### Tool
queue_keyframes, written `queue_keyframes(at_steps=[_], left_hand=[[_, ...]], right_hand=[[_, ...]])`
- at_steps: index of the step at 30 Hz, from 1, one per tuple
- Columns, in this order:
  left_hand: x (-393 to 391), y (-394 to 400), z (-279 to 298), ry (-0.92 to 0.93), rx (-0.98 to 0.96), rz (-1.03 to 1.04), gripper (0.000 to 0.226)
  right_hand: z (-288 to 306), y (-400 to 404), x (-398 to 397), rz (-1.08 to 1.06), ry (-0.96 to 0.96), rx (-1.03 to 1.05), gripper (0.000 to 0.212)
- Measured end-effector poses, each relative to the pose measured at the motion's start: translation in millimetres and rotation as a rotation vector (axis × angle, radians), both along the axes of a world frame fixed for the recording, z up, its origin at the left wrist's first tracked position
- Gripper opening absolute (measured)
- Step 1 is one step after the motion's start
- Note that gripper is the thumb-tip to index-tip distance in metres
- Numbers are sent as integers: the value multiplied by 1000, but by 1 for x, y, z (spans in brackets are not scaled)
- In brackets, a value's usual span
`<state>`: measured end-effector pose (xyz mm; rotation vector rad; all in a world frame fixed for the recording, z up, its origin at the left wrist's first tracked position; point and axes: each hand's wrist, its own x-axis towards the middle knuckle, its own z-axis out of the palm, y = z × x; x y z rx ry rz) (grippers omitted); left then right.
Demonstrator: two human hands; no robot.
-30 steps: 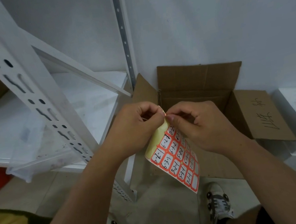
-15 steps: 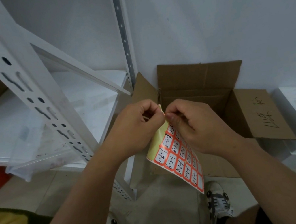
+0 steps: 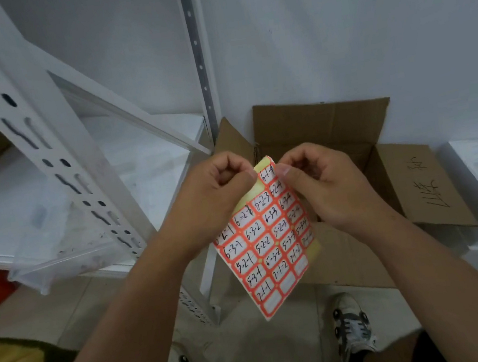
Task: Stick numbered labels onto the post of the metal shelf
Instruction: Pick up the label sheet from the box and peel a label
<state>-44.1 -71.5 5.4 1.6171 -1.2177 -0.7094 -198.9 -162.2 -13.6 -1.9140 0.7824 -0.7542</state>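
Left hand (image 3: 215, 196) pinches top corner of label sheet (image 3: 267, 246), thumb and forefinger curled on yellow backing. Right hand (image 3: 321, 181) pinches sheet's upper edge at label marked 6-1-4 (image 3: 268, 174), fingertips closed on it. Sheet hangs between hands, well apart from slotted white shelf post (image 3: 52, 165) at left. Step judged: peeling one label off backing. Next move calls for freeing label fully, then carrying it to post, pressing flat on bare metal between slots.

Cardboard box (image 3: 330, 136) open behind hands.

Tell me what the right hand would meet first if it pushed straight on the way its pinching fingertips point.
Probably the label sheet it already pinches, then the left hand close beyond; depth is unclear.
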Motion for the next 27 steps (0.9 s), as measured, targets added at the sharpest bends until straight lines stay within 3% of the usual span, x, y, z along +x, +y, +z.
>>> queue_keyframes(at_steps=[9, 13, 15, 19, 27], left_hand=[[-1, 0, 1, 68, 121, -12, 18], [-2, -1, 1, 3, 105, -3, 17], [-4, -1, 1, -19, 79, 0, 19], [-5, -1, 0, -61, 12, 35, 23], [-3, -1, -3, -194, -33, 41, 21]], right_hand=[[-6, 1, 2, -104, 14, -186, 7], [-11, 0, 6, -209, 25, -613, 15], [-12, -1, 8, -198, 82, -732, 27], [-12, 3, 11, -82, 178, -741, 40], [-10, 7, 12, -6, 159, -705, 38]])
